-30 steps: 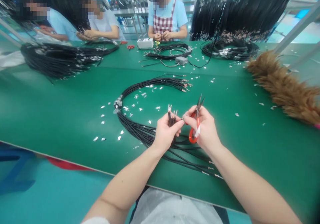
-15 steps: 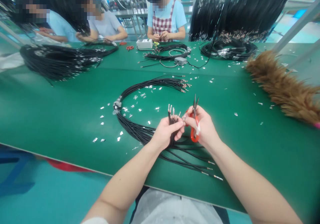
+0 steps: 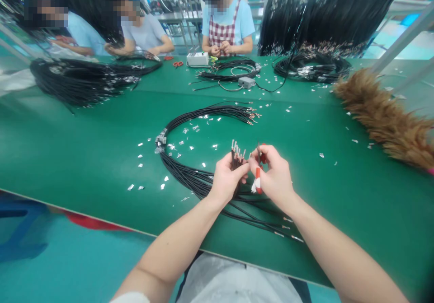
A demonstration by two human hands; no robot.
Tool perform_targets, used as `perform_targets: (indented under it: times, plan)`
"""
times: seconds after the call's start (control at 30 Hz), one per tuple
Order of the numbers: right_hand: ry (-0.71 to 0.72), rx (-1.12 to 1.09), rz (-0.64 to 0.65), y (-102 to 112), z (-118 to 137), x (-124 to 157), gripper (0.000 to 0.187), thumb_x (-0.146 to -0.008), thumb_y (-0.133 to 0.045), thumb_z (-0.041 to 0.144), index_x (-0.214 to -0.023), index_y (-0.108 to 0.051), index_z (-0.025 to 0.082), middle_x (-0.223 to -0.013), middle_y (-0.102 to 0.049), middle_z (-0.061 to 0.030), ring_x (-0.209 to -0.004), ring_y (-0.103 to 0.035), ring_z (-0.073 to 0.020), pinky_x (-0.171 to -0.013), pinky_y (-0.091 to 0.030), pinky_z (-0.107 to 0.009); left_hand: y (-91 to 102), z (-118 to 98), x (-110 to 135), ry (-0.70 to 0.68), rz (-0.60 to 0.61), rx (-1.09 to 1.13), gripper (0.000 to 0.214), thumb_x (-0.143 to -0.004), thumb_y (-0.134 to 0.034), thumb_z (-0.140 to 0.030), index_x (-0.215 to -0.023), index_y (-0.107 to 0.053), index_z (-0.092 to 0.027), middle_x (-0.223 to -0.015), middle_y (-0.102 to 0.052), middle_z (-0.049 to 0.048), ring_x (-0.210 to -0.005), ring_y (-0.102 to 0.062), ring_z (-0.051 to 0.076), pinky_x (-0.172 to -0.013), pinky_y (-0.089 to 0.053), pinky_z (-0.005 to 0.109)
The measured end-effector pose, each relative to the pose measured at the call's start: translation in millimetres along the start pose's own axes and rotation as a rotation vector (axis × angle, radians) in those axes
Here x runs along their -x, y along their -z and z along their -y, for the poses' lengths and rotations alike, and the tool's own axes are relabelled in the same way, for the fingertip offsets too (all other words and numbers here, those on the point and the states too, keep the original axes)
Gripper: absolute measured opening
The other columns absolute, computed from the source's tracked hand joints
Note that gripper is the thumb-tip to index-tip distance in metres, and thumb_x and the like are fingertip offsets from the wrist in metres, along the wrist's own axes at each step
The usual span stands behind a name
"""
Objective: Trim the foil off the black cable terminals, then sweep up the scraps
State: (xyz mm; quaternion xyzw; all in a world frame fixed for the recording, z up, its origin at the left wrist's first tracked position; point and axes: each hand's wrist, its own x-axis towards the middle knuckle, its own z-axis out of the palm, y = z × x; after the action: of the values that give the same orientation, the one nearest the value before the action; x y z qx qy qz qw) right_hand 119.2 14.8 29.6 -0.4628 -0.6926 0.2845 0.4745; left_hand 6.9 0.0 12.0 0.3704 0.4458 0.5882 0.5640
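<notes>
My left hand is closed around several black cable ends, their silvery tips pointing up. They belong to a curved bundle of black cables on the table, bound with clear wrap at its left bend. Red-handled scissors are held in my right hand, blades pointing up and partly hidden by the fingers. The thumb and forefinger of that hand meet close to the left fingertips, at a cable tip. Loose cable ends lie below my hands, and the bundle's other ends show copper tips farther back.
Scraps of silver foil are scattered over the green table. Farther back lie more cable coils, a white box and red scissors. A brown feather duster is at right. Three people sit across the table.
The scissors have turned in my right hand, so their blades and handles show less. My left hand has shifted slightly right, and more silvery tips stand out above its fingers.
</notes>
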Motion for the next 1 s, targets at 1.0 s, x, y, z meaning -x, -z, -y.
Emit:
perform_targets:
  times: [1.0]
  plan:
    - [-0.299, -0.481, 0.394, 4, -12, -1, 0.026, -0.062, -0.069, 0.029, -0.070, -0.046, 0.018, -0.062, -0.048, 0.0058, -0.053, -0.045, -0.0075, -0.052, -0.039, -0.022, 7.5, -13, -4, 0.101, 0.033, 0.153, 0.025, -0.065, -0.069, -0.030, -0.072, -0.051, -0.015, -0.053, -0.046, -0.0062, -0.034, -0.033, 0.000, -0.032, -0.021, 0.015]
